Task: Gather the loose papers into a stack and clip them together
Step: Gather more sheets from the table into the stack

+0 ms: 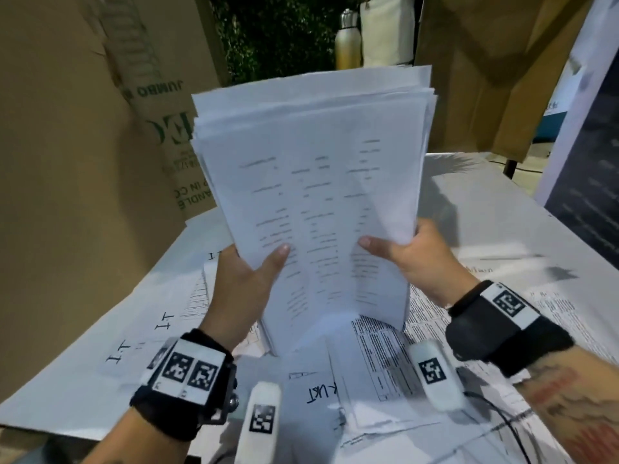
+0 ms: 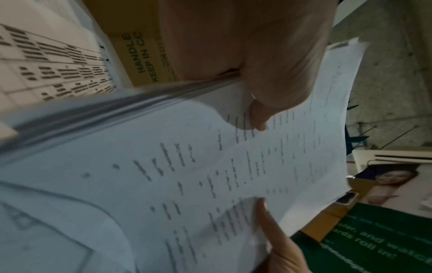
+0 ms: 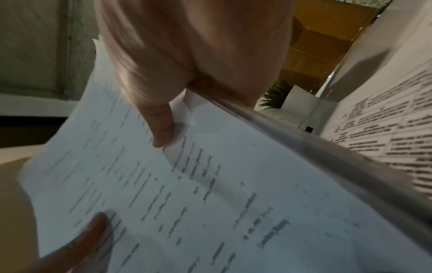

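A thick stack of printed white papers (image 1: 311,182) stands upright on its lower edge above the table, its upper sheets fanned unevenly. My left hand (image 1: 248,276) grips its left side, thumb on the front sheet. My right hand (image 1: 405,252) grips the right side the same way. The left wrist view shows the stack (image 2: 187,175) with the left thumb pressed on the top page and the right thumb lower down. In the right wrist view the stack (image 3: 210,194) is pinched between thumb and fingers. No clip is visible.
More printed and handwritten sheets (image 1: 378,366) lie spread over the white table (image 1: 83,363). A large cardboard box (image 1: 83,128) stands at the left, another hangs over the back right. A metal bottle (image 1: 348,41) and a white bag stand behind.
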`<act>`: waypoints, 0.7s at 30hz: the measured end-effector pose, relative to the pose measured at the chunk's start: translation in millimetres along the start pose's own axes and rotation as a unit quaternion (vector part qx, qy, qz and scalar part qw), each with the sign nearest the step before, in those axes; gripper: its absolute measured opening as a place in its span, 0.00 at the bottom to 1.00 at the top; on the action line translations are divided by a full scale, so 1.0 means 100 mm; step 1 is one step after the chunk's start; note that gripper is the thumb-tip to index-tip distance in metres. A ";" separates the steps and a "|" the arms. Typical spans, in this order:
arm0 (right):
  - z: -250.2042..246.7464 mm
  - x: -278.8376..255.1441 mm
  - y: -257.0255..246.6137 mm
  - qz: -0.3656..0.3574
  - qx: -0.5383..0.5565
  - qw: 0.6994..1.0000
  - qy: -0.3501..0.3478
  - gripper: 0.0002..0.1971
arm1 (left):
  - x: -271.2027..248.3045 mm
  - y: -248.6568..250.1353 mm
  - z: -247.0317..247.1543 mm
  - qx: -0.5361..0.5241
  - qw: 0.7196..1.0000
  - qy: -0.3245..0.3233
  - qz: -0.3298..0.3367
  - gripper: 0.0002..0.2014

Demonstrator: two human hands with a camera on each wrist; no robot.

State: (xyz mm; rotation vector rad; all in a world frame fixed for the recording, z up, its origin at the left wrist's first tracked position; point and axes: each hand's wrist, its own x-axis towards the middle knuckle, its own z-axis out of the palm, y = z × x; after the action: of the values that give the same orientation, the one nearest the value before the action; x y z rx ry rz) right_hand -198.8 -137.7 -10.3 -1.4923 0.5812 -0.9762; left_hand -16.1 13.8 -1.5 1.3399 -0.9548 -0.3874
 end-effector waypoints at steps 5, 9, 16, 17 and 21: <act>-0.08 0.10 -0.24 -0.057 0.086 0.994 0.032 0.28 | 0.14 0.31 0.05 -0.011 0.998 -0.019 0.061 0.09; -0.28 0.11 -0.61 -0.076 0.111 0.991 -0.011 0.19 | 0.29 0.57 0.14 -0.103 0.992 -0.054 0.055 0.11; -0.41 -0.16 -0.45 -0.121 -0.041 0.991 0.049 0.20 | 0.14 0.26 0.32 -0.074 0.996 -0.041 0.009 0.13; -0.40 -0.22 -0.36 -0.116 -0.049 0.990 0.064 0.24 | 0.10 0.17 0.34 -0.061 0.998 -0.035 -0.007 0.14; -0.42 -0.34 -0.13 -0.098 -0.021 0.993 0.061 0.48 | -0.05 0.01 0.37 -0.058 0.994 -0.055 -0.068 0.24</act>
State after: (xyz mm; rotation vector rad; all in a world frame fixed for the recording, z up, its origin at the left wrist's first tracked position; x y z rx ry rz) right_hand -253.6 -130.4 -8.1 -1.5561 0.5525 -1.2218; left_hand -47.6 -6.5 -4.6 1.2912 -0.9206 -0.6180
